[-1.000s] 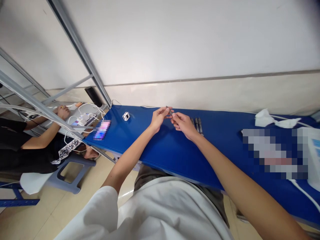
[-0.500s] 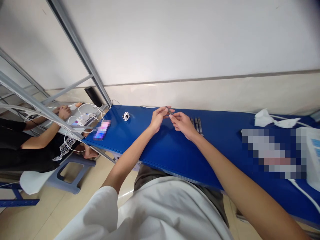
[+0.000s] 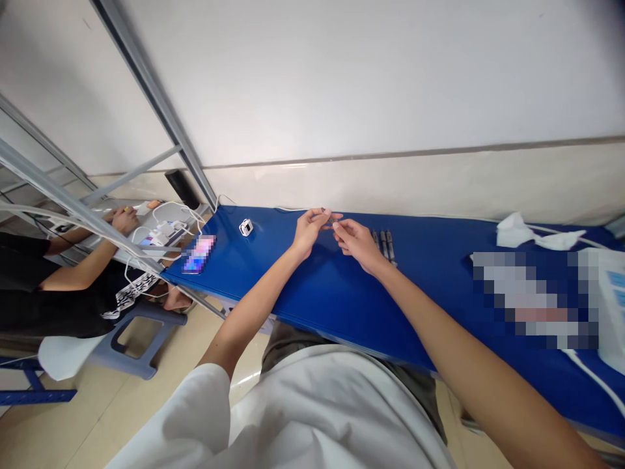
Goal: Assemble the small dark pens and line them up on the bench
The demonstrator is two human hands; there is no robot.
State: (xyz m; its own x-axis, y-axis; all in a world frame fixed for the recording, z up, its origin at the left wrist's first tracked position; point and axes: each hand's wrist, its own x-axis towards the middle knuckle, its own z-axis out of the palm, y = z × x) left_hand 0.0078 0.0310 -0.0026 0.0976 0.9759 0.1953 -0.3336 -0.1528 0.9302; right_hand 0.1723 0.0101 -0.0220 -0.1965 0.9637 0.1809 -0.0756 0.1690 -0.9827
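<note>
My left hand and my right hand meet above the back part of a blue table. Between their fingertips is a small, thin dark object, pinched from both sides; its shape is partly hidden by the fingers. Just right of my right hand, several dark pens lie side by side on the table, partly covered by the hand.
A small white device and a phone lie at the left. Tissues, a blurred-out item and a white pack are at the right. Beyond a metal frame, another person's hands show.
My fingers have shifted slightly around the small dark object, and less of it shows. At the left, the other person's hands have moved a little, with something yellow now visible at the fingers.
</note>
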